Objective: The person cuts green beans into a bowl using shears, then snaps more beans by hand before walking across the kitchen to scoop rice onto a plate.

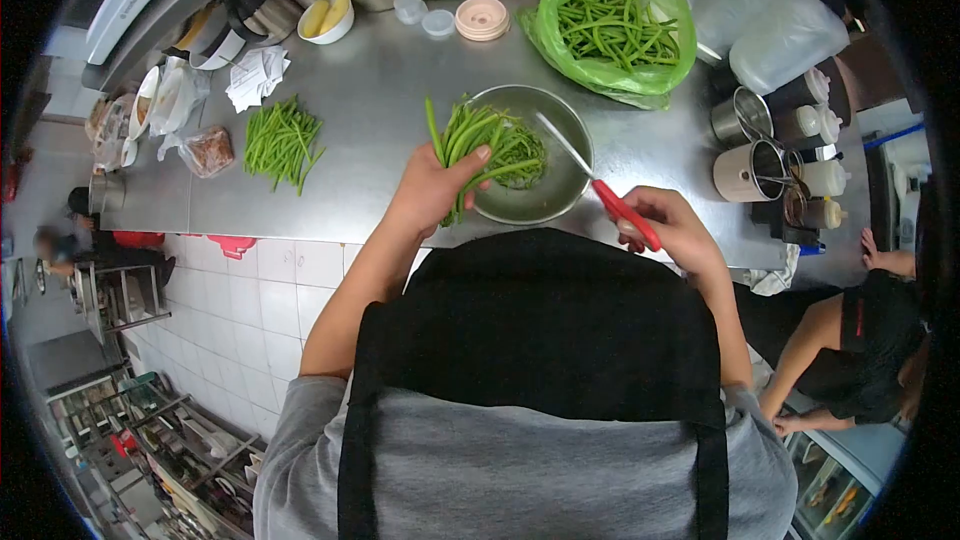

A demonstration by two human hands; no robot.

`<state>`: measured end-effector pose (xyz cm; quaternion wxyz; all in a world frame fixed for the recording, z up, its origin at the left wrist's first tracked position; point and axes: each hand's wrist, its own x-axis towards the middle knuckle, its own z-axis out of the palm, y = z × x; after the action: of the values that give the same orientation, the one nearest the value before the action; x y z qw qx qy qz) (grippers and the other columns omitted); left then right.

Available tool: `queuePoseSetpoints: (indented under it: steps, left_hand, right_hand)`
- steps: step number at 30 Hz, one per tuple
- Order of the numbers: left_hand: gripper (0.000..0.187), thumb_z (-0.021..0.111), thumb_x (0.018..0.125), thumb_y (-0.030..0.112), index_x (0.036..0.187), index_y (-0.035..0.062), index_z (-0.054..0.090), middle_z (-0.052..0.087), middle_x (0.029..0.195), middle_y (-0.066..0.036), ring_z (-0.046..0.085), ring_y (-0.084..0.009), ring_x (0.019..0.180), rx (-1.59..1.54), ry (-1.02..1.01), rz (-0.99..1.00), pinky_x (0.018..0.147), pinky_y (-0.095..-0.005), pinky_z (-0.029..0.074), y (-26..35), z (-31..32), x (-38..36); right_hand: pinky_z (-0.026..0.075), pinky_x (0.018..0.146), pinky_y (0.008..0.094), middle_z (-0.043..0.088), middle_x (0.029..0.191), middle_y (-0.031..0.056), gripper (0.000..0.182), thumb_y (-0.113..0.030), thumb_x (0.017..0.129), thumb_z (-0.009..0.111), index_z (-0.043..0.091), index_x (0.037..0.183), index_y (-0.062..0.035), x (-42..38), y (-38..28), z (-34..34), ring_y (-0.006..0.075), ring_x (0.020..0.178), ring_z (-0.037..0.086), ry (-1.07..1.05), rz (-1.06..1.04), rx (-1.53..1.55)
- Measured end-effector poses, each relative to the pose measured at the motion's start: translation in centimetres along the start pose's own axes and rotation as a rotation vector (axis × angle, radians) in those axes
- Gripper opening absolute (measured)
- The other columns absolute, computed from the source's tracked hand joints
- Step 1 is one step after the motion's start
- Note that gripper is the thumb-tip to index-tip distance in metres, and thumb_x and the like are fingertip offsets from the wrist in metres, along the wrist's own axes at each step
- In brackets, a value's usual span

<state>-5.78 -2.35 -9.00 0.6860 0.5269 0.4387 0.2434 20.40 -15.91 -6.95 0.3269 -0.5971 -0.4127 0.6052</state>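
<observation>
- A bunch of long green beans (462, 138) stands tilted over the near-left rim of the round stainless-steel bowl (560, 192), tips fanning up and away; cut pieces lie inside the bowl.
- The left hand (432, 188) is closed around the bunch near its lower end, thumb laid across the stems.
- The beans look light, slim and fairly stiff, likely to snap rather than bend; a grip bundling them low and tight, as here, probably keeps them aligned.
- The right hand (672, 230) is wrapped around the red-handled scissors (598, 190), whose metal blades reach over the bowl; how far they gape I cannot tell.
- On the steel counter (380, 90): a loose bean pile (282, 142) to the left, a green plastic bag of beans (615, 25) behind.
</observation>
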Motion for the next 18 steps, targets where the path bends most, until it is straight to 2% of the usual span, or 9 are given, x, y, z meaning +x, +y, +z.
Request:
queuePoseSetpoints:
  steps: [1,4,8,12,14,18]
  left_hand:
    - [0.028,0.060,0.087,0.022,0.102,-0.0012,0.055,0.058,0.074,-0.007,0.054,-0.0126,0.056,-0.003,0.029,0.033,0.044,-0.0241,0.042,-0.3,-0.1,0.1]
    - [0.027,0.060,0.087,0.021,0.101,-0.0004,0.055,0.058,0.077,-0.006,0.055,-0.0129,0.062,-0.049,0.058,0.054,0.045,-0.0244,0.042,-0.5,-0.2,0.0]
    - [0.022,0.060,0.087,0.017,0.099,-0.0011,0.057,0.058,0.080,-0.005,0.058,-0.0135,0.068,-0.153,0.088,0.036,0.047,-0.0247,0.044,-0.1,0.4,-0.3]
    - [0.022,0.060,0.087,0.017,0.100,-0.0009,0.056,0.057,0.080,-0.005,0.058,-0.0137,0.068,-0.129,0.081,0.051,0.047,-0.0247,0.043,-0.7,0.6,-0.5]
    - [0.023,0.060,0.087,0.017,0.099,-0.0012,0.056,0.058,0.080,-0.006,0.058,-0.0133,0.068,-0.098,0.068,0.052,0.047,-0.0248,0.043,-0.9,0.7,-0.5]
    - [0.028,0.061,0.086,0.020,0.101,-0.0025,0.055,0.058,0.078,-0.006,0.055,-0.0123,0.058,0.091,0.069,0.080,0.046,-0.0247,0.043,-1.4,1.0,-0.5]
  right_hand:
    - [0.039,0.055,0.0175,0.059,0.069,-0.0014,0.022,-0.019,0.076,0.072,0.061,0.085,-0.0028,-0.4,-0.2,0.1,0.0038,0.061,0.051,0.046,-0.022,0.013]
    - [0.040,0.054,0.0186,0.058,0.068,-0.0014,0.021,-0.017,0.075,0.073,0.060,0.084,-0.0020,-1.1,-0.1,0.8,0.0039,0.060,0.051,-0.002,-0.141,0.005]
    - [0.041,0.055,0.0194,0.060,0.067,-0.0003,0.021,-0.018,0.074,0.073,0.061,0.078,-0.0017,-0.8,-0.6,2.7,0.0046,0.059,0.052,0.027,-0.015,-0.133]
    - [0.040,0.054,0.0194,0.059,0.065,-0.0006,0.027,-0.024,0.074,0.073,0.061,0.076,-0.0011,0.0,0.6,3.2,0.0049,0.058,0.051,0.020,-0.044,-0.051]
    - [0.038,0.055,0.0190,0.059,0.068,-0.0018,0.024,-0.024,0.076,0.071,0.062,0.082,-0.0017,0.3,0.4,3.3,0.0040,0.060,0.050,0.012,0.006,-0.085]
    - [0.034,0.052,0.0195,0.056,0.065,-0.0036,0.025,-0.026,0.078,0.070,0.063,0.083,-0.0025,1.0,0.6,3.0,0.0034,0.058,0.046,-0.005,0.067,-0.122]
